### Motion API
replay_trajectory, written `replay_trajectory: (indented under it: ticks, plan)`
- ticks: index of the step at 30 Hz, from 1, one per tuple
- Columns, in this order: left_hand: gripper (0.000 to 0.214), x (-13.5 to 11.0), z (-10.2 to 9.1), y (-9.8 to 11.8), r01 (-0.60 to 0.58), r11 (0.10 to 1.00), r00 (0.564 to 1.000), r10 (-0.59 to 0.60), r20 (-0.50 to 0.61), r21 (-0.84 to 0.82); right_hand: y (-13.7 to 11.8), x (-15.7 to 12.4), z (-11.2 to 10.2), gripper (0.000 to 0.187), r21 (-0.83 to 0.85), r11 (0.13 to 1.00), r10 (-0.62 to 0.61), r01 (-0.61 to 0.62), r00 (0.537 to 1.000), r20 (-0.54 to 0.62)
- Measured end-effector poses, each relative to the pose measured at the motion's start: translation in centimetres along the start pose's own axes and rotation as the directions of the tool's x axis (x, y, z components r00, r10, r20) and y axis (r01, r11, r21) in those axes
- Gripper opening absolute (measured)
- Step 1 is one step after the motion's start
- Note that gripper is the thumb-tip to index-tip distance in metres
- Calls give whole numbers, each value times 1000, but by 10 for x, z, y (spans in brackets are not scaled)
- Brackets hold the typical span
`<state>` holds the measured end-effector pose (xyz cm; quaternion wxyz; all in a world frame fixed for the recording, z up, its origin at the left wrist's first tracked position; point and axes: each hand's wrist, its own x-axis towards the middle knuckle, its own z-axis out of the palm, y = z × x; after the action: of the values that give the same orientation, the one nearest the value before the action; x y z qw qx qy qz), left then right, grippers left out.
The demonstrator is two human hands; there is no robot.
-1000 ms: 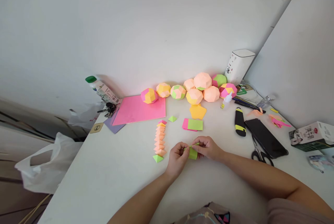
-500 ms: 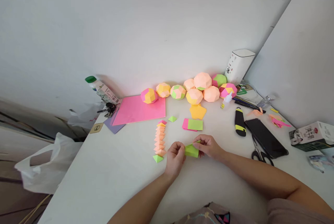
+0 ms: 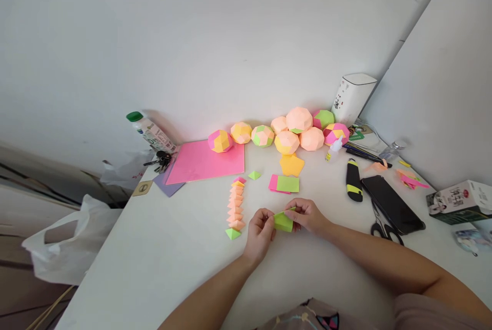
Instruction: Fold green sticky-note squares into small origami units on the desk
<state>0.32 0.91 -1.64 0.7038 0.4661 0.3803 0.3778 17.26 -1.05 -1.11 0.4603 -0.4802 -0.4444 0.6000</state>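
A white plastic bag (image 3: 90,240) hangs at the lower left of the frame, beside the worktop (image 3: 154,248). Left of centre, folded paper pieces (image 3: 236,204) lie in a column. Just below the middle of the frame, the person's left hand (image 3: 260,232) pinches the left end of a folded green paper (image 3: 283,223); the right hand (image 3: 308,216) grips its right end between thumb and fingers. Further right, scissors (image 3: 380,224) lie beside a black phone (image 3: 392,204), and a carton (image 3: 455,201) stands near the right edge.
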Motion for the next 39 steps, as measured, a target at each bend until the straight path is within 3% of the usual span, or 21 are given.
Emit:
replay_trajectory:
  ticks: [7,12,20,28,35,39]
  plan:
    - [24,0,0,-3,-4,992,999,-1,35,129,4,-1,-1,22,-42,999,-18,21,998,61]
    - [24,-1,-2,-3,-3,990,1000,2,10,140,3,0,0,21,-31,999,-34,35,999,28]
    - [24,-4,4,4,25,975,999,-33,33,221,4,-2,0,19,-49,997,-48,54,992,115]
    - [22,-2,-2,-1,-45,978,999,46,1,205,-3,-4,1,16,-65,996,-52,59,993,108]
    - [21,-1,1,4,-80,950,996,65,60,302,-1,-4,4,6,-248,960,-106,129,989,103]
    - [20,-2,0,3,-50,958,998,38,49,283,1,-4,4,9,-167,984,-58,69,996,71]
